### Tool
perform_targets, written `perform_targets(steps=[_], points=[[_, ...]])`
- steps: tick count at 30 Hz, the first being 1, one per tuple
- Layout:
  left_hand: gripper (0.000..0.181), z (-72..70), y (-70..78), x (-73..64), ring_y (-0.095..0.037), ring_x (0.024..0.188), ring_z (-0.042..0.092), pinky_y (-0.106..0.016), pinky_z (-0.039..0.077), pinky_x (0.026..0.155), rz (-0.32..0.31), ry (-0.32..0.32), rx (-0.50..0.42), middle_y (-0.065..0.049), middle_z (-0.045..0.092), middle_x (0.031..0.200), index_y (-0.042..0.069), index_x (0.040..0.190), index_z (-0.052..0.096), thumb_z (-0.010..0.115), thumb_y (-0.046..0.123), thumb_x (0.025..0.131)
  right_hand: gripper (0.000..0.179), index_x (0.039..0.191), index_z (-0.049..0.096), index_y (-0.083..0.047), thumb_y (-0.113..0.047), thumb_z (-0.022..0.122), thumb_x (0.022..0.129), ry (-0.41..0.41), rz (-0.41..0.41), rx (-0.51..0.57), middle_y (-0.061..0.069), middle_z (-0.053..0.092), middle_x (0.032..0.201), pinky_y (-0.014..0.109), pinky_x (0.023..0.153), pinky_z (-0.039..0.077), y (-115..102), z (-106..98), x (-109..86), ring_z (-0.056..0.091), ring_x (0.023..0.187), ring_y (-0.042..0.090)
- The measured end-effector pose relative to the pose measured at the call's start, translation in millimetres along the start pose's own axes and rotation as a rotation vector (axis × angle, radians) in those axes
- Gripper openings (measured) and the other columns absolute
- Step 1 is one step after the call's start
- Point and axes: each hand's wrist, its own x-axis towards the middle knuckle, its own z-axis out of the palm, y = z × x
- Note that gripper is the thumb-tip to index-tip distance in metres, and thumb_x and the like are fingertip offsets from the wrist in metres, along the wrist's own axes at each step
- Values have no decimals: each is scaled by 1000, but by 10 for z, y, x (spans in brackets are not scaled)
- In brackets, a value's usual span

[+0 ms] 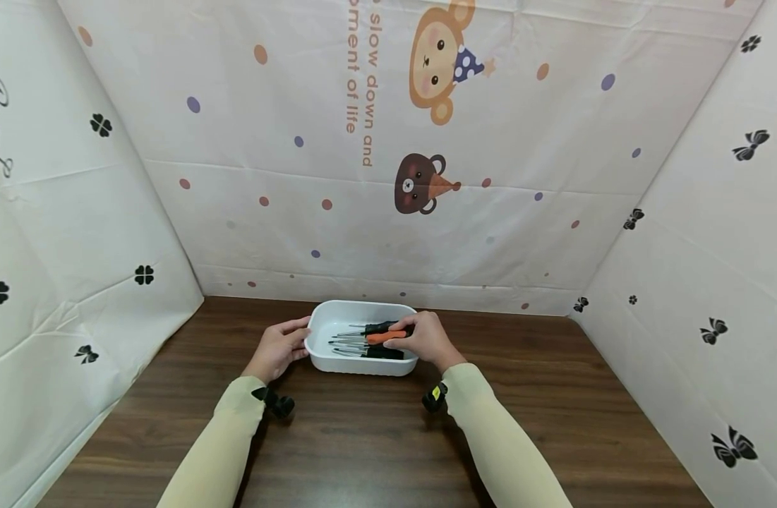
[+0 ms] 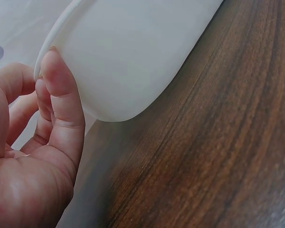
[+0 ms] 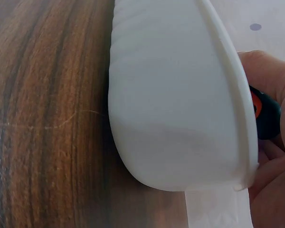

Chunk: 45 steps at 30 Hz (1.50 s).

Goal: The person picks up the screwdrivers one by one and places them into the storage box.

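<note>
A white plastic tray (image 1: 327, 321) stands near the back of the table, with several screwdrivers inside, their metal shafts pointing left. My left hand (image 1: 279, 347) pinches the tray's left end; in the left wrist view the thumb (image 2: 61, 78) presses the wall just under the rim. Reaching over the right end, my right hand (image 1: 426, 339) has thumb and fingers on either side of an orange-and-black screwdriver handle (image 1: 386, 337). Black-handled screwdrivers (image 1: 384, 353) lie beside it. In the right wrist view the tray wall (image 3: 175, 95) hides most of the tools.
Dark wood-grain table (image 1: 363, 444) lies under the tray and forearms. A printed white cloth (image 1: 337, 226) hangs close behind the tray, with more white cloth at the left and right sides. Each wrist wears a small black camera (image 1: 280, 404).
</note>
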Motion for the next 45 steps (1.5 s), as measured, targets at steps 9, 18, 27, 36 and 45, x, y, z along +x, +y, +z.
perform_targets(steps=[9, 18, 27, 36, 45], points=[[50, 12, 3, -14, -8, 72, 67, -23, 60, 64, 5, 10, -2, -10, 75, 110, 5, 149, 53, 65, 10, 100, 24, 93, 83, -20, -33, 93, 75, -8, 18, -36, -2, 76, 94, 29, 69, 56, -56, 21, 13, 63, 84, 14], [50, 27, -2, -44, -8, 71, 66, -22, 60, 64, 14, 22, 15, -9, 75, 110, 5, 148, 54, 65, 11, 100, 23, 93, 83, -15, -27, 93, 75, -63, 34, -150, -3, 74, 90, 26, 64, 53, -80, 58, 82, 59, 78, 12], [51, 17, -2, -32, -8, 71, 66, -23, 60, 63, 17, 3, 0, -10, 75, 110, 5, 149, 52, 65, 11, 100, 20, 86, 83, -15, -25, 94, 74, -86, 2, -236, -4, 74, 84, 24, 66, 50, -130, 72, 136, 57, 77, 10], [51, 14, 6, -29, -8, 74, 67, -23, 60, 65, 28, 0, 23, -12, 73, 118, 5, 149, 52, 65, 12, 100, 19, 87, 82, -13, -23, 93, 75, -95, -22, -284, -4, 74, 83, 24, 64, 49, -131, 93, 143, 56, 75, 10], [48, 25, 21, -30, -11, 76, 67, -25, 61, 67, 25, 19, 96, -15, 71, 118, 4, 147, 55, 65, 12, 101, 22, 94, 82, -13, -23, 92, 77, -120, -19, -303, -2, 75, 92, 26, 66, 53, -137, 85, 120, 59, 79, 10]])
